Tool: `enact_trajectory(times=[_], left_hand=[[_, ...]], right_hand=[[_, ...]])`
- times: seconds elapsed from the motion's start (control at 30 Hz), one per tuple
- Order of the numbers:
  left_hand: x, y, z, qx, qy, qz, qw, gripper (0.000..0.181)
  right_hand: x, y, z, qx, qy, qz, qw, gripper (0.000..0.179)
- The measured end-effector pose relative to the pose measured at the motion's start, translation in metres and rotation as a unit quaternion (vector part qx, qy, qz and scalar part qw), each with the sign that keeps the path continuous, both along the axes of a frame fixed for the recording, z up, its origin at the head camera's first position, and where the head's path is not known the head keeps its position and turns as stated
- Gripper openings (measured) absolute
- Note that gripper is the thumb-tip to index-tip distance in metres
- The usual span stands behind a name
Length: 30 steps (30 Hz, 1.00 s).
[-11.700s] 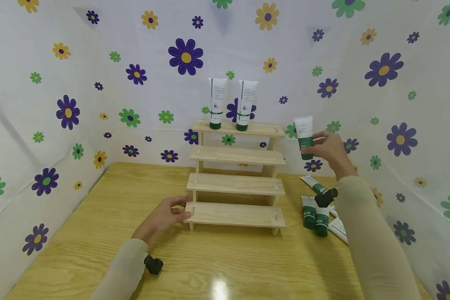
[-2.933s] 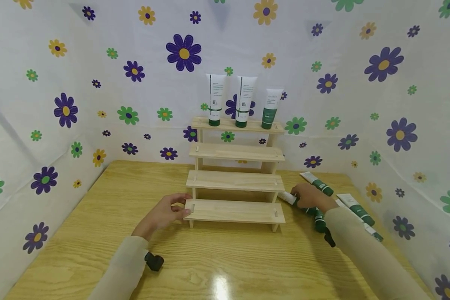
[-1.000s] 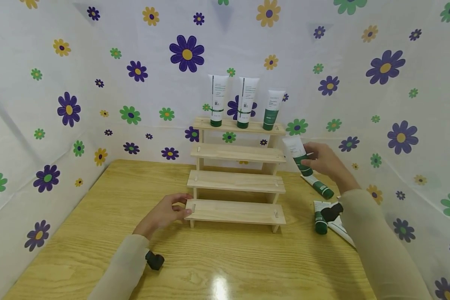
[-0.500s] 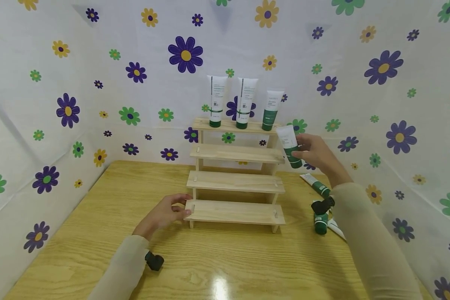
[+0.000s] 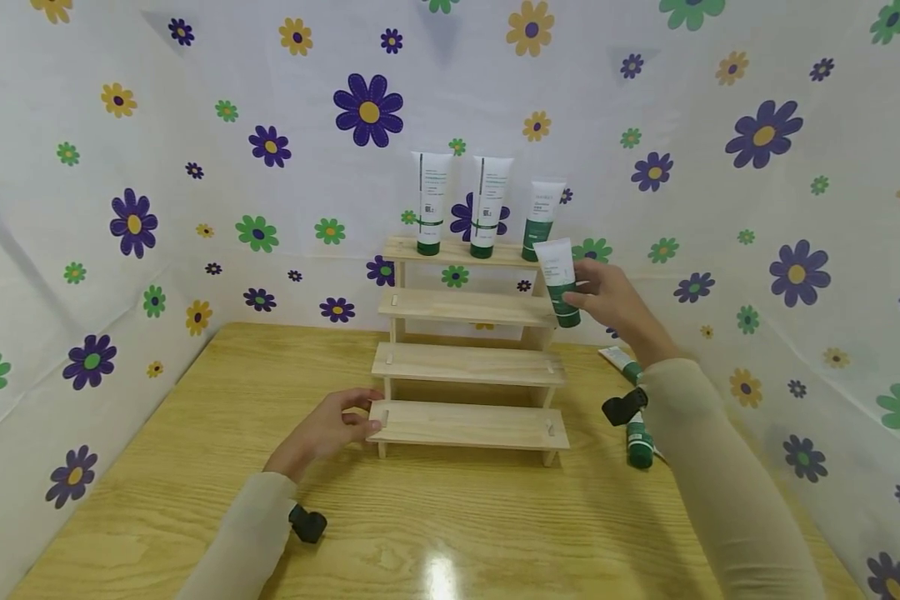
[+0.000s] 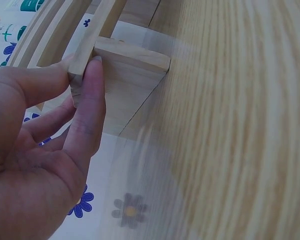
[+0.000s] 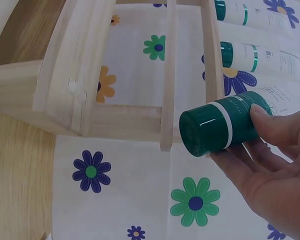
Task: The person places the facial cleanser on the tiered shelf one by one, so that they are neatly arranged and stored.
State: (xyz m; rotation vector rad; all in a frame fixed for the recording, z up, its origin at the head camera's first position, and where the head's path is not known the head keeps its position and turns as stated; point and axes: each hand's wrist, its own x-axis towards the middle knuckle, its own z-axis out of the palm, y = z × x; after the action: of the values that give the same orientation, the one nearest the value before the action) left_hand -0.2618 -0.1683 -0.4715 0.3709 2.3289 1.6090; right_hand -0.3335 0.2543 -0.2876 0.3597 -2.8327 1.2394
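My right hand (image 5: 607, 293) holds a white and green squeeze tube (image 5: 557, 282) between thumb and fingers, cap down and slightly tilted, by the right end of the second-highest step. The right wrist view shows its green cap (image 7: 204, 131) beside the wooden steps, apart from them. My left hand (image 5: 330, 429) pinches the left end of the lowest step of the four-tier wooden display stand (image 5: 465, 423); the left wrist view shows thumb and fingers on that board's end (image 6: 85, 65). On the top step stand two tall tubes (image 5: 432, 200) and one shorter tube (image 5: 543, 218), caps down.
Right of the stand, a tube (image 5: 621, 364) lies on the wooden table (image 5: 435, 525), with another tube (image 5: 639, 442) nearer, partly hidden by the right forearm. A flower-patterned sheet (image 5: 285, 183) rises behind and at both sides.
Earlier the right hand set the shorter tube on the top step, then picked another from the table. Over the last second it has carried that tube left and up. The left hand stays put.
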Motion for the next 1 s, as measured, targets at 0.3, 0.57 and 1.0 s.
enact_trajectory(times=[0.3, 0.57, 1.0], left_hand=[[-0.001, -0.003, -0.002, 0.002, 0.0, -0.005, 1.0, 0.051], [-0.001, -0.004, -0.002, 0.004, -0.002, -0.009, 1.0, 0.051], [0.0, -0.004, -0.003, 0.005, -0.006, -0.004, 1.0, 0.051]], right_hand=[[-0.007, -0.02, -0.003, -0.044, 0.001, -0.008, 0.999, 0.053], [-0.012, -0.037, -0.005, -0.076, 0.011, 0.014, 0.9969, 0.054], [-0.018, -0.063, -0.012, -0.086, 0.035, 0.023, 0.9954, 0.051]])
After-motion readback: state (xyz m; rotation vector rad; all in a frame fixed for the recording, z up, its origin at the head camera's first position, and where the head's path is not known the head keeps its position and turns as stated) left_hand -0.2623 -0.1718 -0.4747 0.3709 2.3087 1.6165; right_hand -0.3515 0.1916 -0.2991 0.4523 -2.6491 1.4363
